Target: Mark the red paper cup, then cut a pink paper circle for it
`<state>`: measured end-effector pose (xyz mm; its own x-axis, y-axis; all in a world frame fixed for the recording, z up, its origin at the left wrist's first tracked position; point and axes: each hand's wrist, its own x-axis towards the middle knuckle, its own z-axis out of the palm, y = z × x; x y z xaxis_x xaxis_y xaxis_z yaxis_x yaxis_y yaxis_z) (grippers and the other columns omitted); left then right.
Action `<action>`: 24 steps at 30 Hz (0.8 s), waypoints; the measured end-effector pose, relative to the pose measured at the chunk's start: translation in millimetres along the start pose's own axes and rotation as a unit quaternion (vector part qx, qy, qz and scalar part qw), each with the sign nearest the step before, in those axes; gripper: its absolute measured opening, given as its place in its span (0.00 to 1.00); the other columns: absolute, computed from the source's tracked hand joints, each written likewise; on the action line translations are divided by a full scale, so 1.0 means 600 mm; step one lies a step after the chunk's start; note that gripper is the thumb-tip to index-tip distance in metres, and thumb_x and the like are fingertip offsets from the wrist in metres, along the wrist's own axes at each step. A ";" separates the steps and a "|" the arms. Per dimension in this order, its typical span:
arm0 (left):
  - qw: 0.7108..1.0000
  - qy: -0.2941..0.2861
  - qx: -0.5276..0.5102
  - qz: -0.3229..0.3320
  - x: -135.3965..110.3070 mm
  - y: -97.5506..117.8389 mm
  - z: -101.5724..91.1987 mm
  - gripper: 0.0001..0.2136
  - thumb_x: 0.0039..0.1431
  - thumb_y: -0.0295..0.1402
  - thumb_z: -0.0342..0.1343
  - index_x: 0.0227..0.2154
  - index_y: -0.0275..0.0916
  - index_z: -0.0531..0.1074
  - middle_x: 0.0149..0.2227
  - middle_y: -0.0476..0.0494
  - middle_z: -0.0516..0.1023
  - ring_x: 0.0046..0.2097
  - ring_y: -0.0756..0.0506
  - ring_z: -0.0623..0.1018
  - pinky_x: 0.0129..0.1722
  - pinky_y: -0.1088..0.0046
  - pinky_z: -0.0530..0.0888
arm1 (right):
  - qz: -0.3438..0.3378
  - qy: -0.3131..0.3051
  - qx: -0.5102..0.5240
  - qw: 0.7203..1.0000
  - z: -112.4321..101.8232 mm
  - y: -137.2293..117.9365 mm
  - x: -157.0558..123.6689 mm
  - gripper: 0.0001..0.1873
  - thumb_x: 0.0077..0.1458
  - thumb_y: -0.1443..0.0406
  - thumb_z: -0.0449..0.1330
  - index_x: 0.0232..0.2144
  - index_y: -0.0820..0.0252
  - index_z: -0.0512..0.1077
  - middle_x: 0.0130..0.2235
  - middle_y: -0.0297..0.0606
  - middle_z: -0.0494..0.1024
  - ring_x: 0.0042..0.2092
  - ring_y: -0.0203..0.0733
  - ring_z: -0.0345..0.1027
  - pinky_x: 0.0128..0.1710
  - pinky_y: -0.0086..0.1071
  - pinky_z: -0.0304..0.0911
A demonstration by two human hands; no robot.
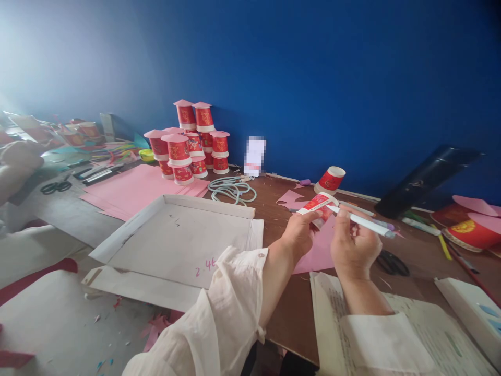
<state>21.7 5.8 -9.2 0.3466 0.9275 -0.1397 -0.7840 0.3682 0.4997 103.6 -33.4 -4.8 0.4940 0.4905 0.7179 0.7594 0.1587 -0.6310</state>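
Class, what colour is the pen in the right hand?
The pen is mostly white; the head view shows it.

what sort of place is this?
Probably a handicraft workspace, though the wider room can't be told: stacked red cups, several with pink paper tops, a pile of pink sheets, and dark-handled scissors at the picture's left.

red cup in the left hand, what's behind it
Beyond the held cup, a second red cup and pink paper scraps show on the table. Whatever is directly behind is covered by the held cup and left hand.
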 end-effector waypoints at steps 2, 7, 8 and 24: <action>1.000 0.002 0.003 0.002 0.000 0.000 0.001 0.07 0.43 0.25 0.64 0.29 0.35 0.77 0.30 0.46 0.79 0.33 0.49 0.75 0.41 0.72 0.68 | -0.001 -0.008 0.000 1.000 0.001 0.001 -0.001 0.23 0.61 0.51 0.54 0.38 0.64 0.79 0.38 0.50 0.84 0.39 0.52 0.78 0.42 0.41 0.68; 1.000 0.004 0.008 0.002 -0.001 0.000 0.003 0.07 0.42 0.25 0.64 0.28 0.34 0.77 0.30 0.45 0.79 0.33 0.48 0.75 0.41 0.71 0.68 | 0.002 -0.020 -0.012 1.000 0.002 0.001 -0.001 0.23 0.60 0.51 0.54 0.38 0.63 0.80 0.37 0.50 0.83 0.38 0.51 0.77 0.41 0.40 0.67; 1.000 0.003 0.008 0.004 -0.001 0.000 0.003 0.07 0.42 0.25 0.64 0.28 0.35 0.77 0.30 0.45 0.79 0.33 0.48 0.75 0.41 0.71 0.68 | 0.000 -0.022 -0.014 1.000 0.002 0.001 0.000 0.23 0.60 0.52 0.54 0.38 0.63 0.80 0.37 0.49 0.83 0.38 0.51 0.76 0.40 0.40 0.67; 1.000 0.000 0.007 0.011 0.001 -0.002 0.000 0.10 0.41 0.26 0.65 0.30 0.37 0.77 0.32 0.44 0.80 0.37 0.45 0.78 0.47 0.67 0.71 | -0.009 0.005 -0.005 1.000 0.000 0.003 0.002 0.24 0.61 0.51 0.53 0.39 0.65 0.79 0.36 0.51 0.83 0.38 0.52 0.77 0.41 0.42 0.67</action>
<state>22.7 6.2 -9.8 0.3302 0.9352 -0.1282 -0.7840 0.3473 0.5145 105.4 -32.9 -5.1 0.4841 0.4783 0.7327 0.7725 0.1597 -0.6146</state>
